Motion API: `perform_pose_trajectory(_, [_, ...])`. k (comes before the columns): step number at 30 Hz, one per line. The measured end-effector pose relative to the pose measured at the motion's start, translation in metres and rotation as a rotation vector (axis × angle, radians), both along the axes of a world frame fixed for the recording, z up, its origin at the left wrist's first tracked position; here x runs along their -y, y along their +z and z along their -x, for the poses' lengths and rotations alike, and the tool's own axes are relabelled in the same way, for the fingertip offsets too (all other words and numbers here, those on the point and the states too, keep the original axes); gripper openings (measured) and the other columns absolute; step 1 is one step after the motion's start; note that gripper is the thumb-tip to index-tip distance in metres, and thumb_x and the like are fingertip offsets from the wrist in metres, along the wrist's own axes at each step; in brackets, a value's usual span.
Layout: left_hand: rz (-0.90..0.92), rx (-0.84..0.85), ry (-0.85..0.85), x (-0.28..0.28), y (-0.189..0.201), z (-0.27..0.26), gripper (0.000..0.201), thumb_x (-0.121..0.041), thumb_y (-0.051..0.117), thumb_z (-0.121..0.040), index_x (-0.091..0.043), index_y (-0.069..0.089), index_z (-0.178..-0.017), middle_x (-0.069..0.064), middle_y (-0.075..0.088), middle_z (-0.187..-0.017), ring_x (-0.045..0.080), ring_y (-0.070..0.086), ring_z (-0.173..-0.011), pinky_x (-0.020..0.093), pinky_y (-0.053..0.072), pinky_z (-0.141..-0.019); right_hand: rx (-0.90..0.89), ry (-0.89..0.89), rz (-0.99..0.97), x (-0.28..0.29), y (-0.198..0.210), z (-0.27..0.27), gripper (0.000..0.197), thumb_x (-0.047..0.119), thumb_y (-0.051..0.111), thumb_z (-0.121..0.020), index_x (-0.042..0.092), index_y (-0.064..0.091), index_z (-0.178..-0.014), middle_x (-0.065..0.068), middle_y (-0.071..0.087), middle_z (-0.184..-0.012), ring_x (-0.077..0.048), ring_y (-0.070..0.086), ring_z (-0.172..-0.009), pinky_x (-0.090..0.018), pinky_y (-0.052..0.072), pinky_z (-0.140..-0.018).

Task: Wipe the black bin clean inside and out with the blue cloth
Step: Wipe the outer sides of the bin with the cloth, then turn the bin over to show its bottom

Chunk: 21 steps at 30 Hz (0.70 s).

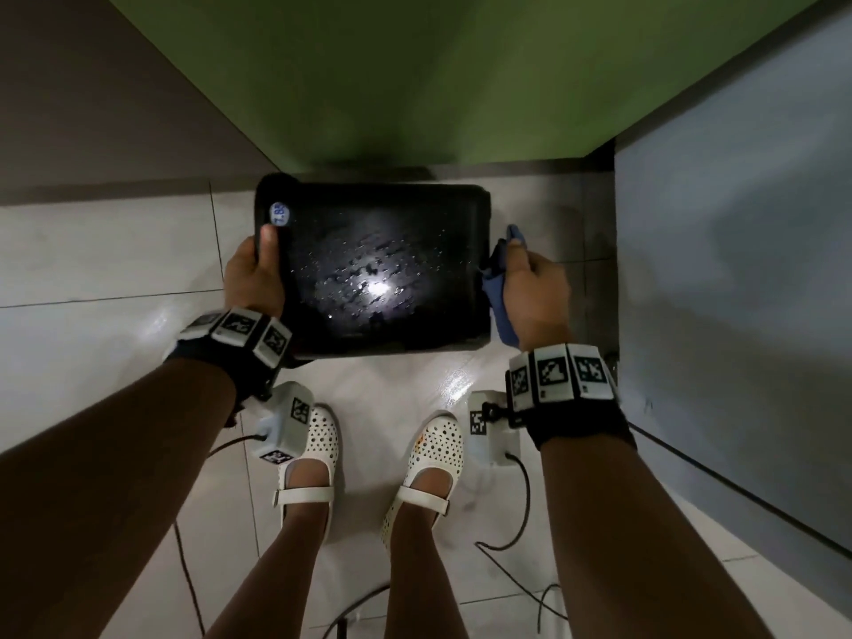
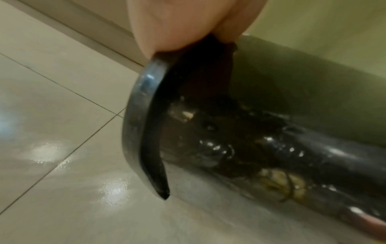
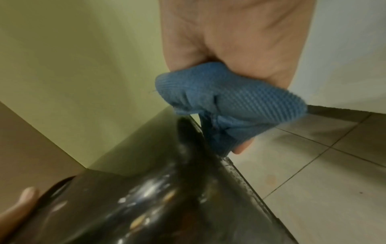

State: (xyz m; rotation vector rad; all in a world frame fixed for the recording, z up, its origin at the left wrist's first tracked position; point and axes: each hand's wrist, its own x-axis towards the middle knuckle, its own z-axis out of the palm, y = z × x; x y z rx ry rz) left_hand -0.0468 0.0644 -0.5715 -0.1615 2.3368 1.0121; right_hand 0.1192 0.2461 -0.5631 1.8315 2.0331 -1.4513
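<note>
The black bin (image 1: 477, 251) stands on the tiled floor in front of my feet, rectangular, its wet glossy inside speckled with droplets and bits of dirt (image 2: 279, 183). A round blue-and-white sticker (image 1: 279, 214) sits on its left rim. My left hand (image 1: 258, 269) grips the left rim (image 2: 144, 102), thumb over the top edge. My right hand (image 1: 530, 288) holds the bunched blue cloth (image 3: 227, 100) against the right rim (image 3: 208, 148), where the cloth (image 1: 500, 288) hangs between palm and bin wall.
A green wall (image 1: 369, 76) rises right behind the bin. A grey-blue panel (image 1: 737, 269) stands close on the right, a brown wall (image 1: 92, 108) on the left. My white shoes (image 1: 318, 445) stand just in front of the bin. Cables (image 1: 521, 523) trail over the wet glossy tiles.
</note>
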Motion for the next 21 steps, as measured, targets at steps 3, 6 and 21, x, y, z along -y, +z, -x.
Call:
perform_pose_trajectory(3, [-0.003, 0.041, 0.007, 0.009, -0.004, -0.003, 0.049, -0.04, 0.029, -0.098, -0.002, 0.057, -0.11, 0.008, 0.054, -0.098, 0.016, 0.047, -0.092, 0.024, 0.033, -0.079, 0.045, 0.037, 0.015, -0.008, -0.005, -0.004, 0.049, 0.038, 0.033, -0.101, 0.004, 0.057, -0.075, -0.009, 0.057, -0.066, -0.015, 0.053, -0.059, -0.024, 0.043, -0.057])
perform_pose_trajectory(6, [0.0, 0.098, 0.006, 0.011, -0.008, -0.01, 0.054, -0.044, 0.025, -0.097, -0.005, 0.057, -0.114, 0.007, 0.054, -0.102, 0.016, 0.046, -0.096, 0.024, 0.033, -0.083, 0.181, 0.037, 0.003, -0.017, -0.008, -0.008, 0.051, 0.039, 0.03, -0.101, 0.002, 0.064, -0.093, -0.012, 0.06, -0.086, -0.021, 0.054, -0.077, -0.025, 0.039, -0.069])
perform_pose_trajectory(21, [0.17, 0.206, 0.07, -0.021, -0.052, -0.005, 0.052, -0.043, 0.021, -0.098, -0.009, 0.035, -0.134, 0.019, 0.045, -0.138, 0.033, 0.043, -0.127, 0.037, 0.032, -0.101, -0.028, -0.266, 0.655, -0.062, -0.038, -0.035, 0.082, 0.077, 0.07, -0.053, 0.025, 0.066, -0.116, -0.006, 0.069, -0.115, -0.028, 0.064, -0.108, -0.045, 0.044, -0.098])
